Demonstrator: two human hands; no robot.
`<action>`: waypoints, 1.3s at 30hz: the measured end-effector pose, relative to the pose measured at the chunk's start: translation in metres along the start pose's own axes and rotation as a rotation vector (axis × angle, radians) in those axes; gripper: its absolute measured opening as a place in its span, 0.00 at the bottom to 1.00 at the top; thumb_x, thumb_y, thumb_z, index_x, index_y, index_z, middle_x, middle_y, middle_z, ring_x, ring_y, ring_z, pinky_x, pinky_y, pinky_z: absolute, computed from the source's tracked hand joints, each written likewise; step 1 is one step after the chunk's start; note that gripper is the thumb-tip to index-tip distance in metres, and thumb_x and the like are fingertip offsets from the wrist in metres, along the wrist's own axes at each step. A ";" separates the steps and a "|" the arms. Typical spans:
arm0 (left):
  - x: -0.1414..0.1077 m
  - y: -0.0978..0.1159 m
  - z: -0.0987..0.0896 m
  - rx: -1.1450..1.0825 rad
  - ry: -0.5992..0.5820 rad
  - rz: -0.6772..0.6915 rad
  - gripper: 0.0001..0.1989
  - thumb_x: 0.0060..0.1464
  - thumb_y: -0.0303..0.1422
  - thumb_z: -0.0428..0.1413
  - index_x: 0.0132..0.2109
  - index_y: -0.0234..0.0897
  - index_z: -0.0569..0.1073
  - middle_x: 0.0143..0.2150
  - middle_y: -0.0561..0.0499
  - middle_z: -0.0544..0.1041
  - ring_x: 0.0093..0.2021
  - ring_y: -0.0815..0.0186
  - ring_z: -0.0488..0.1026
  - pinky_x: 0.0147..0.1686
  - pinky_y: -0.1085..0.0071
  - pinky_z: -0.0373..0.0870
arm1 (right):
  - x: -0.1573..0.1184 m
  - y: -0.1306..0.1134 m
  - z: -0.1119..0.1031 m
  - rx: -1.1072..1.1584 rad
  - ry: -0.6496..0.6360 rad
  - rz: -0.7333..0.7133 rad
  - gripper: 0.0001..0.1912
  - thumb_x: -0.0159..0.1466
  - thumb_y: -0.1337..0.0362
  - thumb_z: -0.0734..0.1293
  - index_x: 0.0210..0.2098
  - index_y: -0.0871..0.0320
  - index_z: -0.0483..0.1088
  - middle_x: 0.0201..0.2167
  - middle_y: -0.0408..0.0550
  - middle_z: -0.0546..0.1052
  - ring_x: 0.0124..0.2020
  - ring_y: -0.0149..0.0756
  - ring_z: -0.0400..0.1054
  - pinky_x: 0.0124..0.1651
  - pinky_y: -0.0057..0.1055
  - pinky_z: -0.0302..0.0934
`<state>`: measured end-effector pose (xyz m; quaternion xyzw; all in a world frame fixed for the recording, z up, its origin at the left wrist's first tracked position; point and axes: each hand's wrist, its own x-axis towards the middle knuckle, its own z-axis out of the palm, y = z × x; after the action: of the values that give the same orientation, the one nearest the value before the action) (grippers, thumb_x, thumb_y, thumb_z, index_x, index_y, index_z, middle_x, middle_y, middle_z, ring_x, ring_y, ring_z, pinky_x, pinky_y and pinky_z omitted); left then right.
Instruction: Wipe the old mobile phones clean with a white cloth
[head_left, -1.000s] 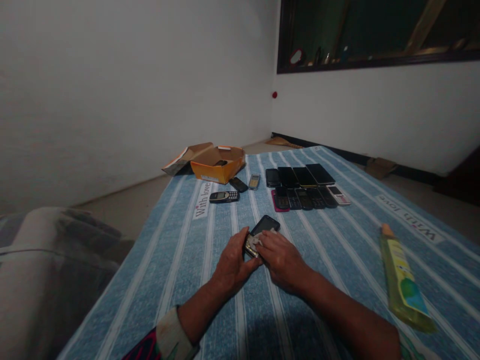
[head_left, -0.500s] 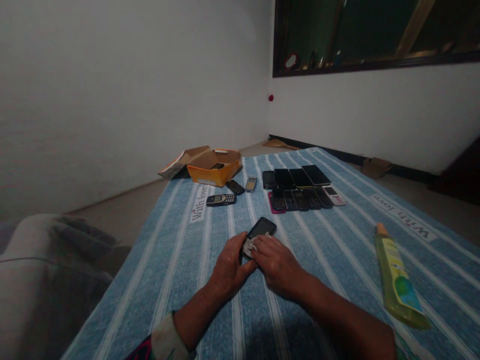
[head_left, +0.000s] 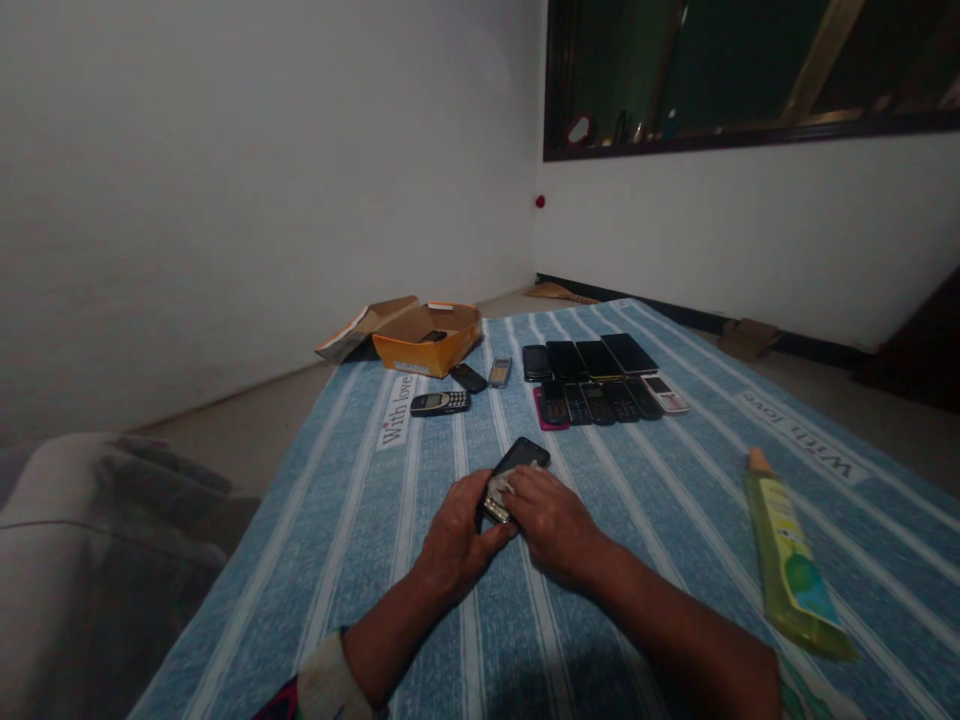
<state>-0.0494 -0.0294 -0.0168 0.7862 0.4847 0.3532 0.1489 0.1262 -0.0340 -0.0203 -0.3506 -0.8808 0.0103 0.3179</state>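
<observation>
A dark mobile phone (head_left: pixel 529 453) lies on the striped blue cloth in front of me, its top end pointing away. My left hand (head_left: pixel 459 530) grips its lower left side, with the thumb across the bottom end. In my right hand (head_left: pixel 553 522) is a crumpled whitish cloth or tissue (head_left: pixel 501 486), pressed onto the phone's face by the fingers. Some keys show just below the wad. Beyond my hands lie an old keypad phone (head_left: pixel 440 402), a dark phone (head_left: pixel 469 378) and a silver phone (head_left: pixel 500 372).
Two rows of phones (head_left: pixel 598 402) lie farther back on the right. An orange cardboard box (head_left: pixel 427 355) with its lid raised stands at the back left, a dark item inside. A bottle of yellow-green liquid (head_left: pixel 796 570) lies at the right. Grey fabric (head_left: pixel 97 580) is at the left.
The whitish wad in my right hand has shifted slightly up the phone, uncovering keys near its bottom. My left hand keeps its grip. The view has tilted slightly.
</observation>
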 end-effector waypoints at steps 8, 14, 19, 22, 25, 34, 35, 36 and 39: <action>0.000 0.000 -0.001 -0.006 -0.017 -0.027 0.23 0.50 0.38 0.59 0.53 0.37 0.68 0.49 0.44 0.77 0.48 0.55 0.75 0.50 0.57 0.73 | 0.001 -0.005 -0.001 0.011 -0.047 -0.012 0.15 0.61 0.78 0.62 0.46 0.63 0.71 0.45 0.58 0.74 0.52 0.45 0.65 0.58 0.45 0.60; 0.000 0.003 -0.003 -0.023 -0.005 0.000 0.22 0.50 0.37 0.59 0.52 0.37 0.69 0.47 0.45 0.77 0.47 0.57 0.74 0.48 0.59 0.73 | 0.004 -0.005 0.003 0.007 -0.034 0.005 0.14 0.61 0.77 0.63 0.45 0.64 0.72 0.46 0.59 0.74 0.53 0.47 0.65 0.59 0.46 0.60; 0.000 0.002 -0.001 -0.021 -0.003 -0.001 0.21 0.50 0.37 0.59 0.51 0.37 0.69 0.46 0.45 0.77 0.46 0.57 0.74 0.47 0.60 0.74 | 0.001 -0.003 0.004 0.032 -0.009 -0.010 0.13 0.60 0.77 0.62 0.43 0.63 0.73 0.46 0.58 0.75 0.51 0.46 0.66 0.58 0.46 0.61; 0.000 0.003 -0.001 -0.011 -0.005 0.007 0.21 0.50 0.37 0.60 0.51 0.37 0.69 0.47 0.45 0.77 0.46 0.57 0.74 0.47 0.59 0.74 | 0.000 -0.002 0.005 0.037 0.008 0.021 0.16 0.60 0.77 0.62 0.45 0.63 0.72 0.47 0.60 0.75 0.53 0.47 0.65 0.59 0.48 0.60; 0.000 0.004 -0.003 -0.012 -0.006 0.029 0.20 0.51 0.36 0.58 0.51 0.36 0.69 0.47 0.44 0.77 0.47 0.56 0.74 0.48 0.60 0.73 | -0.001 -0.006 0.007 0.046 0.016 -0.032 0.17 0.60 0.78 0.61 0.47 0.65 0.71 0.49 0.62 0.74 0.56 0.48 0.63 0.60 0.49 0.59; 0.000 0.003 -0.002 -0.039 -0.007 0.017 0.21 0.51 0.39 0.60 0.51 0.38 0.69 0.47 0.45 0.77 0.48 0.57 0.74 0.48 0.60 0.73 | 0.008 0.001 0.008 0.065 -0.004 0.008 0.17 0.59 0.78 0.61 0.47 0.62 0.70 0.48 0.58 0.74 0.53 0.46 0.65 0.59 0.47 0.59; 0.000 0.003 -0.002 -0.037 -0.007 0.021 0.20 0.52 0.39 0.59 0.51 0.38 0.69 0.47 0.46 0.77 0.48 0.57 0.74 0.48 0.60 0.72 | 0.007 0.001 0.008 0.063 -0.003 0.004 0.18 0.60 0.78 0.61 0.48 0.63 0.70 0.48 0.58 0.74 0.54 0.46 0.64 0.59 0.47 0.59; 0.000 0.003 -0.002 -0.033 -0.008 0.024 0.19 0.52 0.38 0.59 0.50 0.38 0.69 0.47 0.46 0.77 0.47 0.57 0.74 0.48 0.60 0.72 | 0.006 0.001 0.007 0.061 -0.002 -0.002 0.17 0.60 0.78 0.62 0.48 0.63 0.70 0.48 0.58 0.74 0.54 0.46 0.64 0.59 0.47 0.59; 0.001 0.003 -0.002 -0.022 -0.006 0.029 0.18 0.53 0.38 0.59 0.50 0.38 0.70 0.46 0.46 0.77 0.46 0.57 0.74 0.47 0.60 0.73 | 0.004 0.000 0.005 0.072 -0.009 -0.014 0.14 0.61 0.77 0.62 0.45 0.62 0.71 0.45 0.57 0.75 0.51 0.45 0.65 0.57 0.45 0.61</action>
<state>-0.0484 -0.0306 -0.0134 0.7924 0.4690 0.3583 0.1541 0.1212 -0.0303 -0.0224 -0.3328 -0.8837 0.0414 0.3266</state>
